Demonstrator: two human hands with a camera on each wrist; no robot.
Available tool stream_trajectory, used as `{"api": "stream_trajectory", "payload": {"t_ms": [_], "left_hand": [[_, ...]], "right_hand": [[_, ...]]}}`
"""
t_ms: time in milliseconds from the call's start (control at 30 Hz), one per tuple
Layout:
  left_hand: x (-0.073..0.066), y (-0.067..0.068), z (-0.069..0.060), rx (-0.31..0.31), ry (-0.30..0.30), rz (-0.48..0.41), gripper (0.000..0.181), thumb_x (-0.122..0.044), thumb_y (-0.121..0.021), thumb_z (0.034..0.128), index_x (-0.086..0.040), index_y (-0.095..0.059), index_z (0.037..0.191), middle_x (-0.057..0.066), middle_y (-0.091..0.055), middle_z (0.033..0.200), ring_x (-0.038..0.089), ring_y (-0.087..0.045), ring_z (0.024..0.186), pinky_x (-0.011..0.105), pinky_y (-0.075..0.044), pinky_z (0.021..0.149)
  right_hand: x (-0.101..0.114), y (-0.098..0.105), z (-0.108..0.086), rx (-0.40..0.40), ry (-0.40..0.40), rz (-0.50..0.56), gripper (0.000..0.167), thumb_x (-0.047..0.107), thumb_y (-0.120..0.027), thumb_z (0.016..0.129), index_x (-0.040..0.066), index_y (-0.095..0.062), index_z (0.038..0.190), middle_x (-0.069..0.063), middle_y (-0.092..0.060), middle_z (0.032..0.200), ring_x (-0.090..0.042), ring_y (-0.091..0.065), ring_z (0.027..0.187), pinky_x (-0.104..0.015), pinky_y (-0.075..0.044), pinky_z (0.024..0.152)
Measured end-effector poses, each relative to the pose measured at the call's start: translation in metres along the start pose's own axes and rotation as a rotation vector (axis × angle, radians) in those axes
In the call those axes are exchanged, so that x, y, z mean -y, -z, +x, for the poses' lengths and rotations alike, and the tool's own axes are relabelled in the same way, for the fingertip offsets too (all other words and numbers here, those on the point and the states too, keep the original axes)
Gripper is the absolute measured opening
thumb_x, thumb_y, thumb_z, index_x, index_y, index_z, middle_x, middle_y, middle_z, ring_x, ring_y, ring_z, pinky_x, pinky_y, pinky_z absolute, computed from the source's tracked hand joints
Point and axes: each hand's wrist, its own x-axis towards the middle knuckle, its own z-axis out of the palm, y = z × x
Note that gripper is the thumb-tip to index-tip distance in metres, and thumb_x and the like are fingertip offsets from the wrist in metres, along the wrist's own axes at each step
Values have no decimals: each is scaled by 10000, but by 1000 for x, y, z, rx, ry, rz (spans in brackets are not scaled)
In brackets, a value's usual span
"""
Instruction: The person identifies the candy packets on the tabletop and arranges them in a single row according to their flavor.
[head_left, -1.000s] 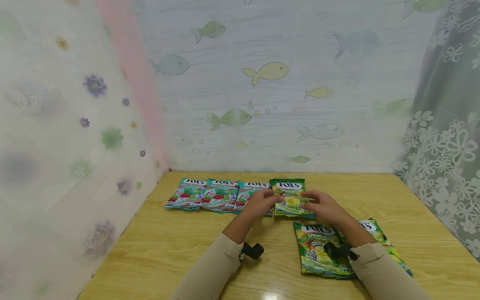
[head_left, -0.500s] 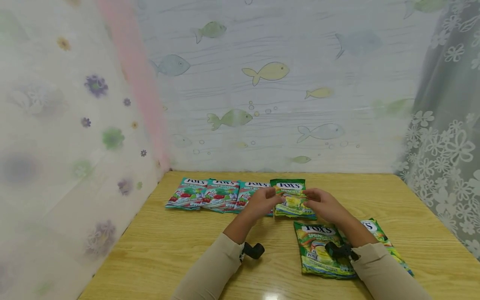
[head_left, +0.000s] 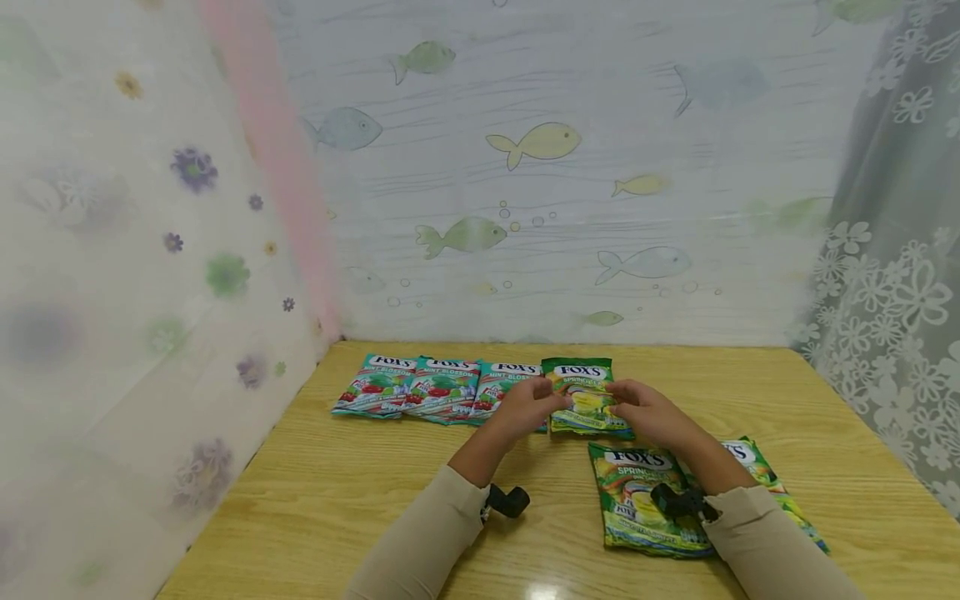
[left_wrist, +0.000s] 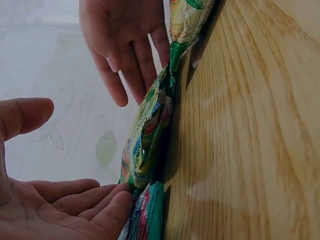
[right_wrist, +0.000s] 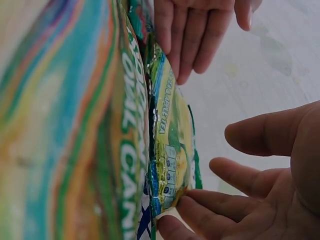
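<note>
And there it was, the green packet (head_left: 587, 408), flat on its back at about the middle of the table's far edge, printed face up! Its long axis ran from the near edge toward the far one, the name end pointing at the far edge and the bottom seam facing the near edge. What a frame around it: the left hand (head_left: 525, 406) at its left side, the right hand (head_left: 652, 412) at its right, neither clenched. The left fingers lay loosely extended, tips right at the packet's side, thumb lifted well clear; the right fingers reached in likewise, tips at the opposite side, with no pinch from the thumb. Left of it, out toward the far left corner of the table (head_left: 337, 517), ran three teal packets (head_left: 442, 392) in an overlapping row, their name ends also toward the far edge. The nearest of them met the green one's left side; which lay on top, one could not tell. And closer to the near edge, over on the right, two more packets: a front green packet (head_left: 637, 533), name end pointing far, and a rightmost green packet (head_left: 757, 462), leaning at a slant, partly hidden beneath the right forearm
</note>
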Motion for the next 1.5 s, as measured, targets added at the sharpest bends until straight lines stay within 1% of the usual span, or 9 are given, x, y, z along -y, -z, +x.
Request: {"api": "stream_trajectory", "payload": {"t_ms": [233, 300, 567, 800, 967, 1133, 1233, 1333, 1500], "left_hand": [[1, -1, 0, 4, 5, 24, 770, -439, -671, 1000, -29, -390, 1587, 149, -450, 1603, 375, -490, 1429, 556, -475, 1102], [2, -1, 0, 8, 7, 27, 761, -426, -668, 1004, -26, -388, 1587, 159, -447, 1602, 377, -504, 1415, 552, -482, 1093], [2, -1, 0, 12, 14, 16, 761, -430, -661, 1008, -25, -383, 1590, 169, -437, 1608, 375, -529, 1390, 529, -496, 1075], [-1, -2, -3, 3, 20, -1, 748, -407, -664, 1013, -17, -382, 1586, 173, -432, 1609, 394, -474, 1438, 522, -491, 1078], [-4, -2, -6, 9, 16, 24, 771, -418, -673, 1005, -32, -367, 1597, 147, -421, 1624, 378, -434, 1476, 529, -468, 1109], [-9, -2, -11, 18, 12, 64, 765, -411, -670, 1005, -36, -368, 1599, 145, -437, 1614, 370, -447, 1468, 551, -466, 1110], [-13, -1, -15, 34, 5, 88, 741, -396, -663, 1009, -35, -380, 1591, 160, -456, 1593, 368, -460, 1456, 552, -475, 1098], [-17, -2, -20, 45, 2, 106, 708, -390, -662, 1011, -45, -411, 1575, 152, -481, 1569, 352, -471, 1446, 537, -487, 1087], [-20, -6, -29, 70, -18, 113, 671, -360, -665, 1011, -54, -438, 1563, 128, -537, 1515, 327, -528, 1381, 483, -546, 1004]], "right_hand": [[-1, 0, 1, 21, -10, -5, 542, 168, -479, 1106, -74, -322, 1564, -330, -328, 1609, -550, -246, 1506, -681, -335, 1164], [-1, -1, 1, 24, -6, -2, 537, 161, -473, 1107, -82, -321, 1561, -331, -326, 1609, -550, -238, 1509, -687, -319, 1170], [1, -1, 0, 34, -6, -13, 535, 177, -474, 1108, -76, -332, 1557, -316, -338, 1609, -532, -297, 1491, -663, -378, 1140], [3, -2, -2, 35, 3, -8, 534, 176, -486, 1104, -75, -345, 1554, -319, -348, 1603, -536, -309, 1483, -664, -390, 1130], [4, -1, -4, 26, 16, -19, 537, 187, -493, 1105, -70, -352, 1555, -312, -359, 1601, -536, -308, 1487, -661, -390, 1133], [8, 1, -12, -15, 52, -72, 510, 201, -509, 1102, -49, -410, 1535, -295, -427, 1567, -526, -389, 1448, -638, -448, 1090], [11, 4, -19, -40, 84, -107, 488, 209, -514, 1101, -44, -446, 1513, -300, -440, 1554, -545, -392, 1438, -645, -450, 1086], [13, 6, -28, -56, 88, -139, 469, 226, -533, 1095, -13, -483, 1495, -284, -454, 1548, -550, -407, 1426, -638, -464, 1077], [14, 9, -45, -68, 96, -229, 428, 202, -588, 1068, 15, -539, 1450, -241, -529, 1484, -503, -542, 1314, -556, -563, 963]]}}
